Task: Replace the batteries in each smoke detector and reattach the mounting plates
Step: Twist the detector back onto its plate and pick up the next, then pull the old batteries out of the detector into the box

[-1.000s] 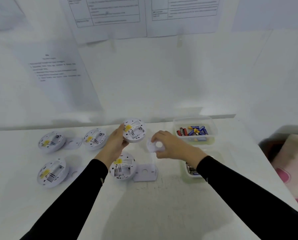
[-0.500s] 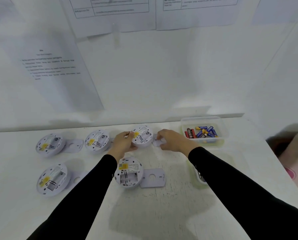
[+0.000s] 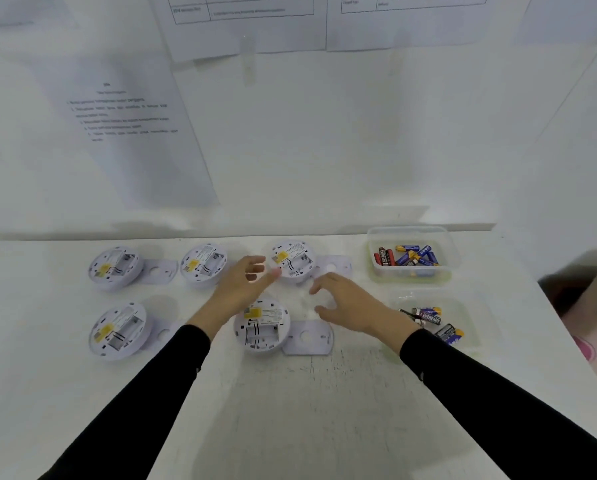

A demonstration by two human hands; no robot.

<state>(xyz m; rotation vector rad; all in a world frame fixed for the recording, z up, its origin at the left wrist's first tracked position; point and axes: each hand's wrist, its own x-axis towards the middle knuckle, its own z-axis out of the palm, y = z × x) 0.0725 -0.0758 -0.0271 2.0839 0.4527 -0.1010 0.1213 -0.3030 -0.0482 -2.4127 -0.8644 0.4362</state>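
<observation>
Batteries (image 3: 407,256) piled in far tub (image 3: 374,271); loose cells (image 3: 428,315) in near tub (image 3: 472,315).

Five white smoke detectors lie back-side up on a white table (image 3: 324,410), mounting plates off and batteries waiting to the right.

Three round units form the far row: the far-left detector (image 3: 115,268), the far-middle detector (image 3: 203,264) and the far-right detector (image 3: 293,260). The near-left detector (image 3: 118,330) and the near-middle detector (image 3: 261,325) sit closer. Each shows a yellow sticker, a printed label and an open battery bay. A flat far-left plate (image 3: 158,271), far-right plate (image 3: 335,265) and near-middle plate (image 3: 309,337), each with a round hole, lie just right of their units. Red, blue and black batteries (image 3: 407,256) fill a clear tub (image 3: 442,237); a few more batteries (image 3: 432,318) lie in front of it.
</observation>
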